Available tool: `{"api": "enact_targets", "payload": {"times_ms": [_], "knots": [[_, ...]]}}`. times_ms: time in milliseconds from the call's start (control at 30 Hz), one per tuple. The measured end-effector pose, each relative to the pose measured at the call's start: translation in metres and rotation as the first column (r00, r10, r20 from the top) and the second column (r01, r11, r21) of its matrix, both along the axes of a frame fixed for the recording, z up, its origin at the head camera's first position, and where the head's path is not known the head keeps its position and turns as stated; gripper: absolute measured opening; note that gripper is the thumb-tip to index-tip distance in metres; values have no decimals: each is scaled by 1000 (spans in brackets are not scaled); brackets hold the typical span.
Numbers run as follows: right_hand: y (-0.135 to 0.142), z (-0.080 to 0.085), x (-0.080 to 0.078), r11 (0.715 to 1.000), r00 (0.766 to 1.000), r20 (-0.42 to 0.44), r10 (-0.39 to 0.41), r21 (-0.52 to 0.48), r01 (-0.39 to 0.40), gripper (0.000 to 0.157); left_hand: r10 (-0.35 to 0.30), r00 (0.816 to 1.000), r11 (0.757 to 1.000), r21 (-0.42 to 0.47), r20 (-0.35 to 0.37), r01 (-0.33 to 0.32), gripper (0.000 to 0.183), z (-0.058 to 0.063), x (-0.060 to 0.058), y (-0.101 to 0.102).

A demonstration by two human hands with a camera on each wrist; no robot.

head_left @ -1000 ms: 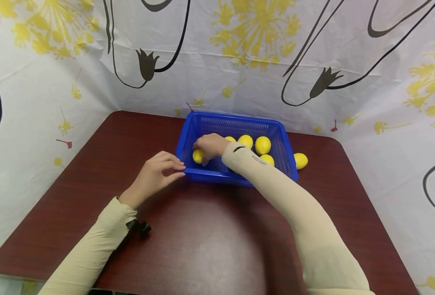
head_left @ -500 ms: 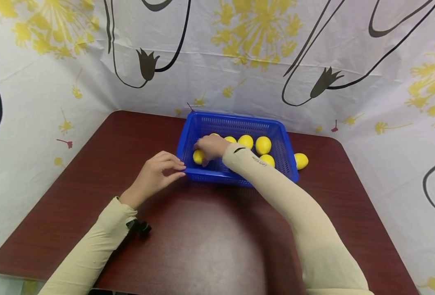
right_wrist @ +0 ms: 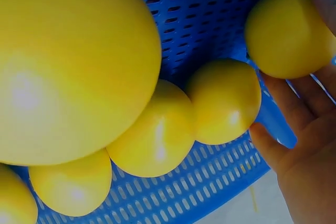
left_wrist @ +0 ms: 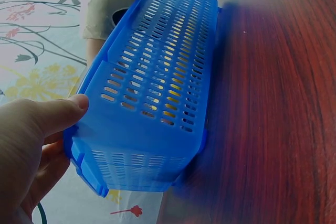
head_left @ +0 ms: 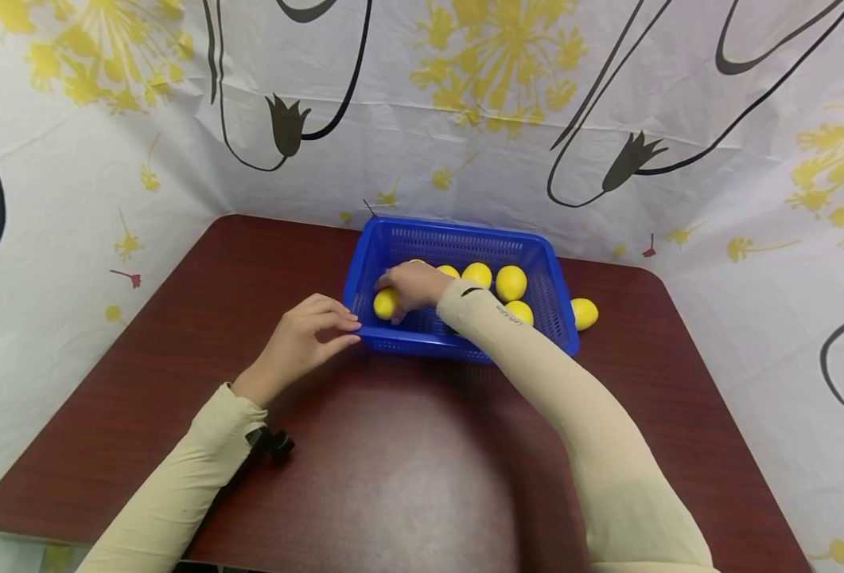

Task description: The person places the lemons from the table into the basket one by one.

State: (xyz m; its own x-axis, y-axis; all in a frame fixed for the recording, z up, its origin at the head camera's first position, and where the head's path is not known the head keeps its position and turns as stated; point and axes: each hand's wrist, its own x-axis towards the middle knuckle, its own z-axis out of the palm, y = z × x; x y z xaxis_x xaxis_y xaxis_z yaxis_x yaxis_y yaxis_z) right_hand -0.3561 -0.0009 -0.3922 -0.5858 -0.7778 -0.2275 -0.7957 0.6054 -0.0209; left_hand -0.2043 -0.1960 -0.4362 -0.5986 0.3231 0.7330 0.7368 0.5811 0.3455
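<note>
A blue perforated plastic basket (head_left: 414, 341) stands at the back of the table with several lemons in it. At its front left corner my left hand (head_left: 300, 338) pinches the rim; in the left wrist view the thumb lies on the outer wall of the basket (left_wrist: 142, 129). Inside the basket's left end my right hand (head_left: 414, 285) grips a lemon (head_left: 385, 303). The right wrist view has this lemon (right_wrist: 286, 32) between the fingers and thumb, and the little finger touches a second lemon (right_wrist: 226, 103). My forearm partly covers other lemons.
One lemon (head_left: 584, 313) lies outside the basket, against its right end. Toward the basket's right side sit more lemons (head_left: 511, 283). The dark red table (head_left: 407, 477) backs onto a white patterned cloth (head_left: 407, 119). A black wrist camera (head_left: 273, 442) hangs under my left wrist.
Both hands stay nearly where they were. The right hand and its lemon shift only very slightly, and a bit of another lemon now shows behind that hand.
</note>
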Motion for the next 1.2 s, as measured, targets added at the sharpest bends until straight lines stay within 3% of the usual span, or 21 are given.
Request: {"api": "enact_targets", "payload": {"times_ms": [200,400,567,833,1200], "knots": [[7,12,-2,991,985,162,-50,-111,69,71,-3,1000,1000,1,-5,3,21,1,0,1],[17,27,-6,976,968,245,-48,-193,97,69,0,1000,1000,-4,-4,0,21,2,0,2],[27,45,-5,944,945,320,-68,-286,164,65,6,1000,1000,-10,10,-5,21,1,0,2],[47,77,-7,895,940,332,-71,-395,207,63,7,1000,1000,-14,25,-7,20,1,1,2],[80,120,-6,866,941,314,-125,-428,258,63,7,1000,1000,-7,-3,-7,21,1,1,3]]}}
